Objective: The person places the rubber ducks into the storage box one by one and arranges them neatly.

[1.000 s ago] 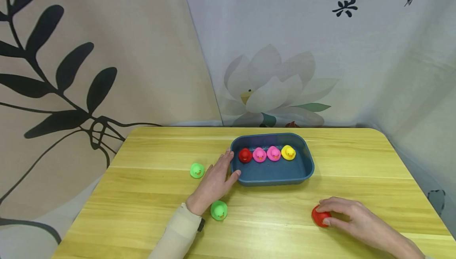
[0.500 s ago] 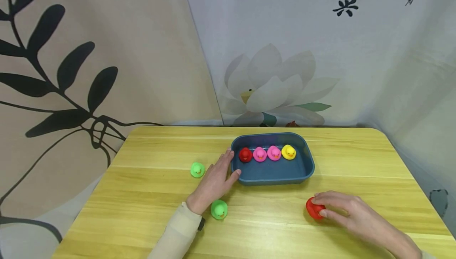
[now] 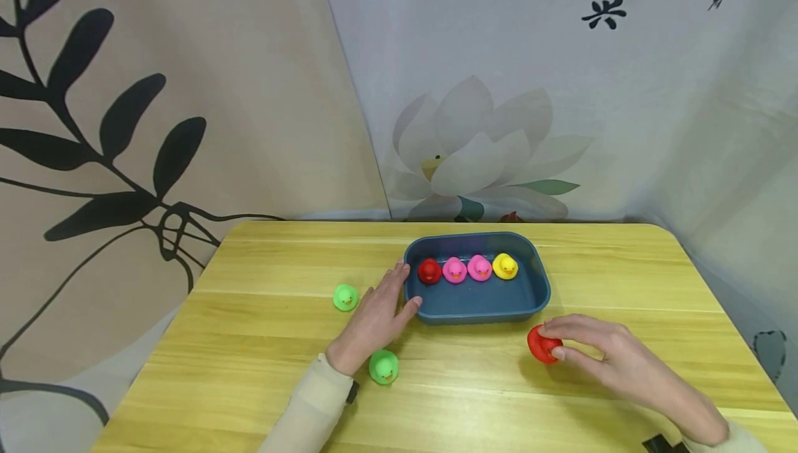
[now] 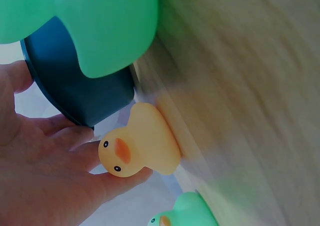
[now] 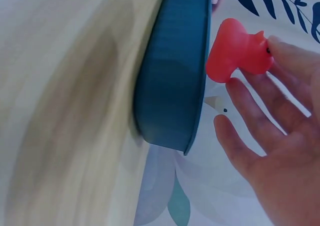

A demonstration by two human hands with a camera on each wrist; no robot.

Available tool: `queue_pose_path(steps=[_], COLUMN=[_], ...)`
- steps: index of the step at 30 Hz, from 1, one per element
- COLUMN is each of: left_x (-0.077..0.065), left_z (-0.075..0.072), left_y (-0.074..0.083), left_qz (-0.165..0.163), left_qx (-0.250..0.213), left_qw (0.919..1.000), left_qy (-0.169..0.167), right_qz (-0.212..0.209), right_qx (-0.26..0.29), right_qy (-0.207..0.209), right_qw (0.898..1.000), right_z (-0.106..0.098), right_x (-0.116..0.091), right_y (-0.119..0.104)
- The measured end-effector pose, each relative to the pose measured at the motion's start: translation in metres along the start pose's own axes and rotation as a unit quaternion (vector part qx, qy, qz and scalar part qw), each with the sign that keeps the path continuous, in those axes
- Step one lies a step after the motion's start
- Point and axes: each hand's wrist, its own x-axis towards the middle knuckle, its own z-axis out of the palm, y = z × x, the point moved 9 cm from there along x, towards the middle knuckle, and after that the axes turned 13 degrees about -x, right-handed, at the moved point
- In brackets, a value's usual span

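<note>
My right hand (image 3: 614,359) pinches a red rubber duck (image 3: 541,345) between thumb and fingers, in the air just off the near right corner of a dark blue bin (image 3: 480,318). In the right wrist view the red duck (image 5: 232,53) is raised off the table beside the bin (image 5: 170,76). My left hand (image 3: 377,318) rests against the bin's left end, thumb and fingers spread along the rim. Inside the bin, a red duck (image 3: 429,271), two pink ducks (image 3: 454,271) and a yellow duck (image 3: 505,267) stand in a row.
On the wooden table (image 3: 262,370), one green duck (image 3: 346,298) lies left of my left hand and another green duck (image 3: 383,368) beside its wrist. The left wrist view also shows a yellow-orange duck (image 4: 137,143) by that hand. A printed cloth (image 3: 499,58) hangs behind.
My right hand has lifted the red duck off the table and carried it up and left toward the bin. The left hand and the bin have stayed put.
</note>
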Motion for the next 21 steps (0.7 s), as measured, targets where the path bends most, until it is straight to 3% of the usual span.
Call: queue_pose_path(steps=[13, 21], left_x=[-0.003, -0.001], left_z=[-0.002, -0.001], left_y=[0.001, 0.002], left_qz=[0.006, 0.008], left_qx=[-0.001, -0.005], left_qw=[1.0, 1.0], left_qy=[0.004, 0.003], right_qz=[0.009, 0.024], right_qx=[-0.002, -0.011], right_qy=[0.024, 0.024], right_qw=[1.0, 0.999], right_z=[-0.009, -0.006], right_x=[0.028, 0.05], right_y=[0.005, 0.02])
